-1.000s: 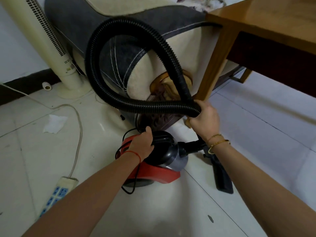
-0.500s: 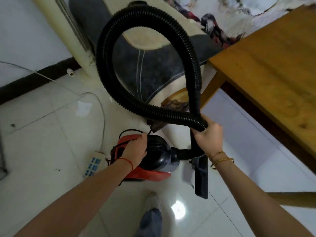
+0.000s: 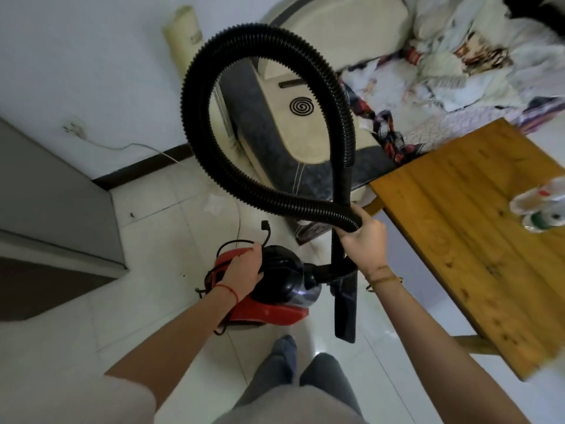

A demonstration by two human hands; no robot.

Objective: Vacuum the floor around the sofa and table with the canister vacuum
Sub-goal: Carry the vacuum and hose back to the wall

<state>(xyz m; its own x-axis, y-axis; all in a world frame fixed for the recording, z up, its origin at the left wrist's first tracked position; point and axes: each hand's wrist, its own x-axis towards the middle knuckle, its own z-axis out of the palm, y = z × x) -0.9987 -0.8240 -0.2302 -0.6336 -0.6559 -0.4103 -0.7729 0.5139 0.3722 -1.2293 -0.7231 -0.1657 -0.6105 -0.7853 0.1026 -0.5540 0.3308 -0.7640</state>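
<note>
A red and black canister vacuum hangs just above the white tile floor, in front of my legs. My left hand grips the top of its body. Its black ribbed hose loops high up over the sofa arm and comes back down to my right hand, which holds the hose end together with the black wand. The flat black floor nozzle hangs below that hand. The grey and cream sofa stands behind the hose, and the wooden table lies to the right.
A cream tower fan stands by the wall beside the sofa. A white cable runs from a wall socket to the floor. A grey cabinet fills the left side. Plastic bottles lie on the table; crumpled bedding covers the sofa seat.
The view has risen and pulled back as I stand up. Both hands have lifted the vacuum and hose higher. The power strip on the floor has dropped out of sight.
</note>
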